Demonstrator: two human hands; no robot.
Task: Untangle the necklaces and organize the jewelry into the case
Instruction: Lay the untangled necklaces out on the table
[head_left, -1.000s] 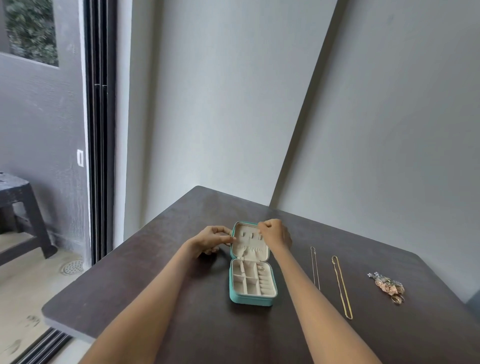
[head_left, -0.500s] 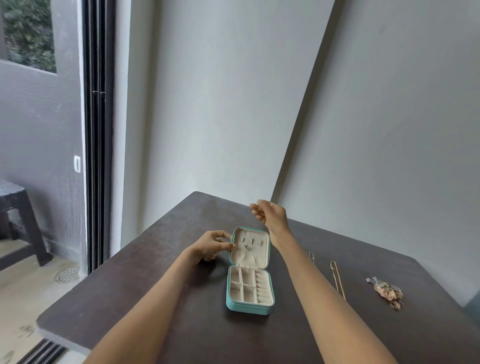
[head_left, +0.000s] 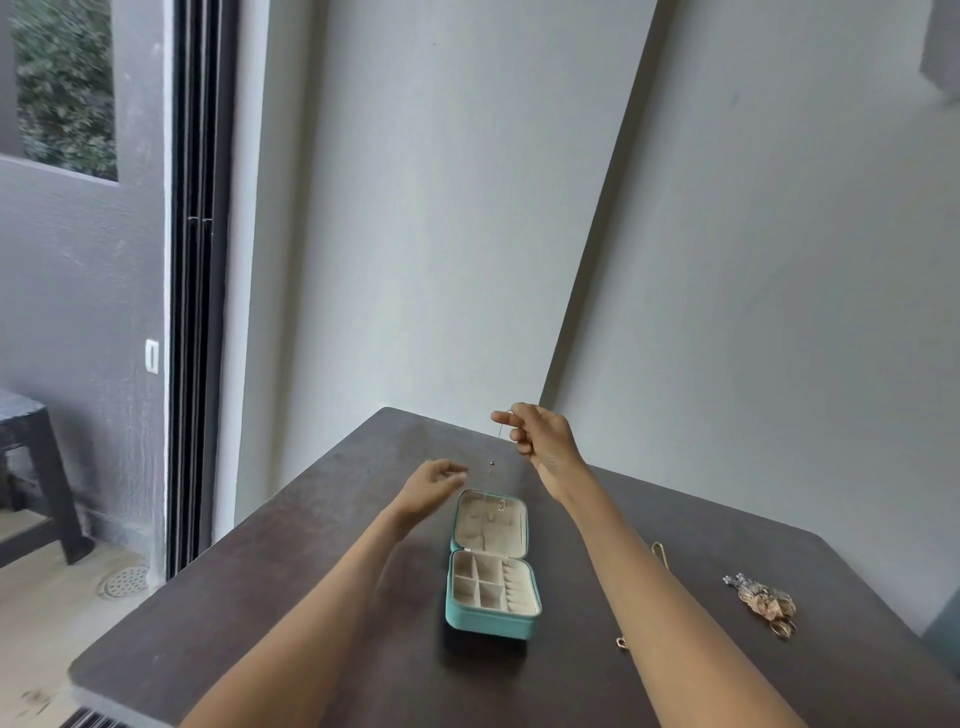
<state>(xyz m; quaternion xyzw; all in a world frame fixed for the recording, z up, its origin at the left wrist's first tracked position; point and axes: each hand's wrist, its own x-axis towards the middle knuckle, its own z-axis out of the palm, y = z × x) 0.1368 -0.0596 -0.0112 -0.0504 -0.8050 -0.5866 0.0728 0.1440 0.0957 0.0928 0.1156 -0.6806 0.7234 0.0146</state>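
The thin necklace (head_left: 493, 457) now hangs above the open teal jewelry case (head_left: 491, 566), its small pendant dangling just over the lid. A second ago both hands worked at the lid's hooks; since then the right hand (head_left: 540, 439) has risen clear, its grip pinching the chain's top end between thumb and fingertips. The left hand (head_left: 434, 483) has let go of the case's edge and hovers beside the chain, fingers loosely curled around nothing. This suggests the chain is being lifted out to be re-hung, not yet stowed. On the tabletop (head_left: 311, 597) to the right, a gold chain (head_left: 658, 550) lies partly hidden by the forearm, and a jewelry cluster (head_left: 763, 603) waits further off.
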